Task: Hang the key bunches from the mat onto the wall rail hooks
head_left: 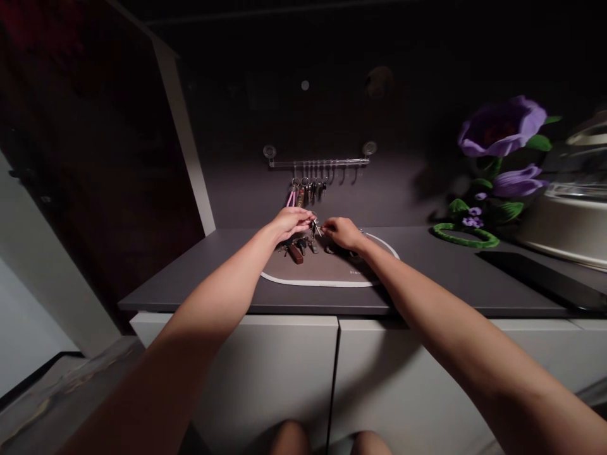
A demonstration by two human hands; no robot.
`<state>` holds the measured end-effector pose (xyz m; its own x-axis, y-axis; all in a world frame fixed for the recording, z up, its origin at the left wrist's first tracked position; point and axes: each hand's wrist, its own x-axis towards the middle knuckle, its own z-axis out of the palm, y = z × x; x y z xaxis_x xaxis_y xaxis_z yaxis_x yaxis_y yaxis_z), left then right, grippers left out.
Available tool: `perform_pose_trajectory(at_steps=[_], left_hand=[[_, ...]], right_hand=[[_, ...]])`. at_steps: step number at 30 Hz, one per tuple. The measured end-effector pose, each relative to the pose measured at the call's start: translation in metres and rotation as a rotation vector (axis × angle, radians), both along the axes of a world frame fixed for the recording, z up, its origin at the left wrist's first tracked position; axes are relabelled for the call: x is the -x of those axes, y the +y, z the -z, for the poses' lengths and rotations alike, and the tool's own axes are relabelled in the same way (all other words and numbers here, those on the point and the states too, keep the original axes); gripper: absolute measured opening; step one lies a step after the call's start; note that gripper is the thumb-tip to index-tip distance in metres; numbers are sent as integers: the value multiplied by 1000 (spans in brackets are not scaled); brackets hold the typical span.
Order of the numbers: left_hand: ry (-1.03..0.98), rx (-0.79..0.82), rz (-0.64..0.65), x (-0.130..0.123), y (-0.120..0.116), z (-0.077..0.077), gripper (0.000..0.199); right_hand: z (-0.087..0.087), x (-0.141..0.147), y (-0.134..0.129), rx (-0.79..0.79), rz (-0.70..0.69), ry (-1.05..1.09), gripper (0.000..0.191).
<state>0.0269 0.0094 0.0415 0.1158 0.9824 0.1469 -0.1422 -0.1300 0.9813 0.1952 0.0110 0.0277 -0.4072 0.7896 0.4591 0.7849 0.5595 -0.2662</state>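
Observation:
Over a brown mat with a white rim, my left hand pinches a small bunch of keys between thumb and fingers. Close by on the right, my right hand has its fingers closed at one key of that bunch. On the mat below lie more keys and a reddish-brown key fob. Behind the hands, a clear hook rail is fixed to the wall, with several key rings and a pink strap hanging from its left hooks.
The dark countertop runs above white cabinet doors. At the right stand purple fabric flowers with a green ring-shaped base, beside a large cream appliance. A dark flat object lies on the counter in front of them.

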Motion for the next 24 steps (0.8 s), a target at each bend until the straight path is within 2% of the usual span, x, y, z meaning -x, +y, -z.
perform_pose_trajectory(at_steps=[5,13,18,24], left_hand=[[-139,-17,32,-1,0,-2,12],[-258,-48,71,-3,-1,-4,15],[-288,-59,104,-4,-1,-4,12],[-285,-68,140,-6,-1,-2,12]], right_hand=[[0,1,0,10,-52,262,19],[4,2,12,40,-273,609,26],[1,6,4,135,-384,759,25],[0,8,0,193,-427,827,25]])
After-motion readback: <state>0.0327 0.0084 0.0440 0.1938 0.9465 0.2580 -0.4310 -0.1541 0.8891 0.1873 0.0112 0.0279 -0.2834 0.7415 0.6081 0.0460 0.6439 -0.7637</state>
